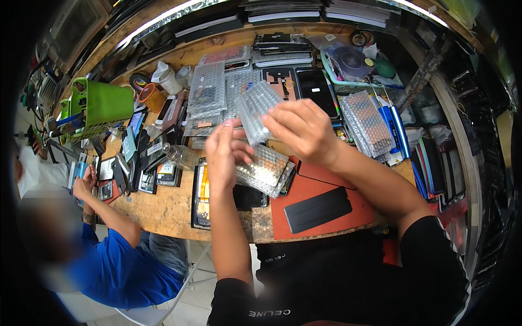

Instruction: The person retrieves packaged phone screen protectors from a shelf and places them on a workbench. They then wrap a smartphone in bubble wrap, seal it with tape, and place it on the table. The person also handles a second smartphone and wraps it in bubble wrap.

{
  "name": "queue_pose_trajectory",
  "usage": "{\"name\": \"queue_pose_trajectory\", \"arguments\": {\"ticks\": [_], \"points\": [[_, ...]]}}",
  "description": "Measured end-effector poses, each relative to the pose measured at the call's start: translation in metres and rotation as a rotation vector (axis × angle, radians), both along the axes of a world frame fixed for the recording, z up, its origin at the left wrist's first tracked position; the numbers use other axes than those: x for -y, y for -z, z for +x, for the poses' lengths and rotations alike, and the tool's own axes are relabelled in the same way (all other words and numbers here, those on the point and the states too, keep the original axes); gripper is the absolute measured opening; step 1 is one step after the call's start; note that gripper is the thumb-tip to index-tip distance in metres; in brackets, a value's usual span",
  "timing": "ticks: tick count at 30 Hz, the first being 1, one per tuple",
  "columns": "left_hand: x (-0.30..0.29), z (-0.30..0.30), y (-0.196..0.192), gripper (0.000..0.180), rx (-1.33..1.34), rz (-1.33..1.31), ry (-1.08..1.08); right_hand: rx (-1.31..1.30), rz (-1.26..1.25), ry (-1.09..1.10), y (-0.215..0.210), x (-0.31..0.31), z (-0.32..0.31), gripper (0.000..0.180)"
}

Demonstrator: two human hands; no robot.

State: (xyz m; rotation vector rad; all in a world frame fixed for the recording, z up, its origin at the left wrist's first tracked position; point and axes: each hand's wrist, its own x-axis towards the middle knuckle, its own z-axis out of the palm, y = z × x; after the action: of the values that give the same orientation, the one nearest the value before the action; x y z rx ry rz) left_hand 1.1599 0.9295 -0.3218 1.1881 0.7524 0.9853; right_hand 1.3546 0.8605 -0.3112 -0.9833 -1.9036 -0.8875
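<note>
My right hand (304, 130) pinches the edge of a clear bubble-wrap sleeve (254, 111), raised over the bench; whether anything is inside I cannot tell. My left hand (220, 155) is just left of the sleeve, fingers loosely bent and apart, with nothing visible in them. Under my hands lies a flat bubble-wrapped item (263, 171), shiny and partly hidden. A black phone (318, 210) rests at an angle on an orange-red mat (361, 214), nearest my right forearm. An opened device with yellow parts (204, 185) sits left of my left wrist.
Stacks of bubble-wrapped flat parts (206, 89) fill the back. A green basket (103, 106) stands left, and a pale green tray (359, 86) at back right. Blue screwdrivers (396, 130) lie right. On the left, a person in blue (130, 271) handles a small part.
</note>
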Motion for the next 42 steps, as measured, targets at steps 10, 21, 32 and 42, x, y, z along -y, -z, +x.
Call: {"name": "queue_pose_trajectory", "arguments": {"ticks": [10,21,32,42], "points": [[0.019,0.03,0.012,0.018,0.224,0.099,0.056,-1.121,-0.705,-0.301,0.036,0.069,0.011,0.05],[0.036,0.045,0.021,0.025,0.256,0.172,0.036,-1.639,-0.924,-0.66,0.048,0.089,0.02,0.012],[0.043,0.05,0.022,0.043,0.261,0.113,0.082,-1.736,-0.907,-0.629,0.048,0.088,0.026,0.009],[0.039,0.052,0.026,0.026,0.342,0.081,-0.046,-1.652,-0.887,-0.556,0.05,0.088,0.026,0.013]]}}
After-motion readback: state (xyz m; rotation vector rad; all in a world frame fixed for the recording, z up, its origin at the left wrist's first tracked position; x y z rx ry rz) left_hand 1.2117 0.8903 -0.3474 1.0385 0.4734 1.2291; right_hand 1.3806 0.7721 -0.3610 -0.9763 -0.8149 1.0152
